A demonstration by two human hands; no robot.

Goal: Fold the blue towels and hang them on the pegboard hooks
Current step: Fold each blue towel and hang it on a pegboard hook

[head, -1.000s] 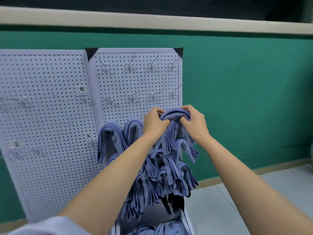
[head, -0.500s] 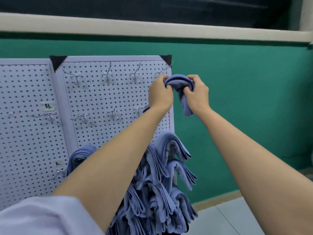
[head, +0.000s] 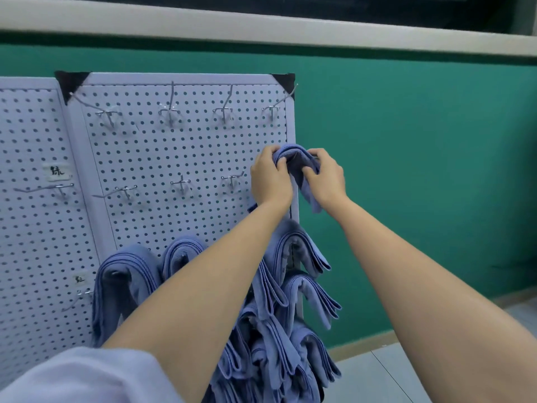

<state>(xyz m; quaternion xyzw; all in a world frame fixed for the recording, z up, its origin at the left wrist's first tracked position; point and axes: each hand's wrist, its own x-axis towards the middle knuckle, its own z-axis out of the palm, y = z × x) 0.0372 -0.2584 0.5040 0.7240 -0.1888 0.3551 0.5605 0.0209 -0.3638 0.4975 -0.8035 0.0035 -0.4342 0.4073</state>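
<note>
A folded blue towel (head: 296, 167) is held up against the right edge of the white pegboard (head: 180, 158), level with its middle row of hooks. My left hand (head: 268, 178) grips the towel's left side and my right hand (head: 327, 177) grips its right side, fingers curled over the fold. The hook behind the towel is hidden by my hands. Several folded blue towels (head: 293, 257) hang on the lower hooks below. Bare metal hooks (head: 225, 112) line the top row.
A second pegboard panel (head: 32, 216) with labels and a few hooks stands to the left. A green wall (head: 421, 170) runs behind, with a pale ledge (head: 261, 27) above. Grey floor (head: 392, 373) shows at the lower right.
Both hands have carried the folded towel from the top right hook's height down to the middle row at the board's right edge. The view has shifted right and down.
</note>
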